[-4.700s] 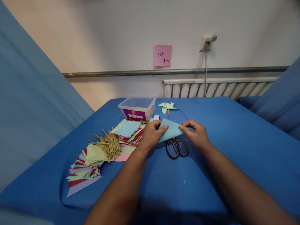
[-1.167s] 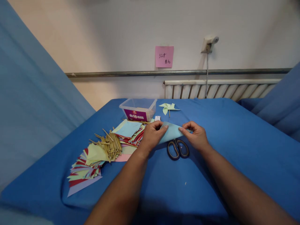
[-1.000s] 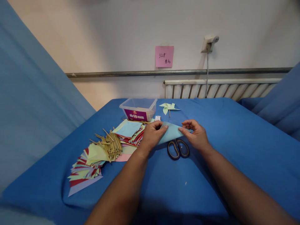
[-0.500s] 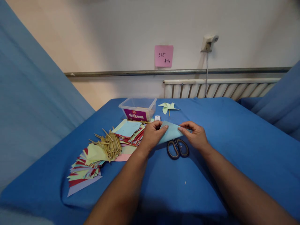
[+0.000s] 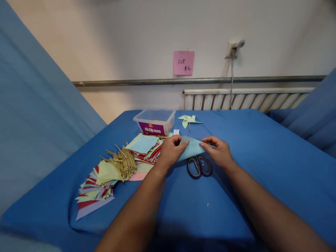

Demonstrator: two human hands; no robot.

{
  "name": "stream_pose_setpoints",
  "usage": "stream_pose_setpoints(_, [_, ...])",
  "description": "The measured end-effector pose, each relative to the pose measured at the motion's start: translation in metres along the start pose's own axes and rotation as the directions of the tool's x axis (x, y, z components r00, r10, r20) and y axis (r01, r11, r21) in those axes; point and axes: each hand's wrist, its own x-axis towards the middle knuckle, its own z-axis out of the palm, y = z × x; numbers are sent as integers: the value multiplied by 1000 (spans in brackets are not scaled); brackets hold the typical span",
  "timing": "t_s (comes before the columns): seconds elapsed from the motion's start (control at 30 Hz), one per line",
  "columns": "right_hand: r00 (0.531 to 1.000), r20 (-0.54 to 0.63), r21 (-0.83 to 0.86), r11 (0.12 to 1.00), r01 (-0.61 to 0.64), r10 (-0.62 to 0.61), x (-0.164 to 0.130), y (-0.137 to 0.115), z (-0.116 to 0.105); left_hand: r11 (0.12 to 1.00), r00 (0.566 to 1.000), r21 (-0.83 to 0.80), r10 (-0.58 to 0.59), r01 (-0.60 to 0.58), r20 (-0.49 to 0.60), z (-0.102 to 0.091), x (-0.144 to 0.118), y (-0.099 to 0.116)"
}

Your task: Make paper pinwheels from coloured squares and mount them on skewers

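While little has shifted over the past few seconds, the light blue paper sheet (image 5: 192,147) stays pinched between both hands above the blue cloth-covered table (image 5: 262,154), its folded edge sitting a touch differently than a second ago. At its left edge, the left hand (image 5: 170,151) is curled narrow, thumb and forefinger closed on the paper. Opposite it, the right hand (image 5: 219,151) grips the right corner the same way, fingers bent and nearly closed. Directly beneath the sheet, black-handled scissors (image 5: 198,166) lie on the cloth, just in front of the hands and untouched. To the left sits a spread of coloured paper squares (image 5: 143,148), with a bundle of short wooden sticks (image 5: 124,163) lying across a second fan of squares nearer the table's edge. Behind the hands stand a clear plastic box (image 5: 154,122) with a purple label and a finished pale green pinwheel (image 5: 189,120). A pink note (image 5: 183,62) hangs on the wall.
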Motion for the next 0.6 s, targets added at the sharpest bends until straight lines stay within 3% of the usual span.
stream_pose_setpoints(0.1, [995,-5,-105,989,103,-104,0,-3,-2,999,1000,41,27,-27,-8,0,0,-2])
stream_pose_setpoints(0.2, [958,15,-287,916,280,-288,-1,-13,-3,983,995,158,95,-96,12,2,-1,-3])
stream_pose_setpoints(0.27, [938,59,-340,876,342,-343,-3,-20,-2,953,985,249,164,-171,51,4,-4,-4])
stream_pose_setpoints(0.33, [943,126,-290,898,331,-307,-5,-25,-1,917,968,313,224,-248,110,7,-6,-4])
stream_pose_setpoints(0.47, [970,184,-127,975,182,-157,-8,-27,0,861,934,374,276,-344,226,10,-9,-2])
stream_pose_setpoints(0.6, [971,187,-122,977,172,-148,-9,-28,-1,884,934,335,244,-325,263,10,-10,0])
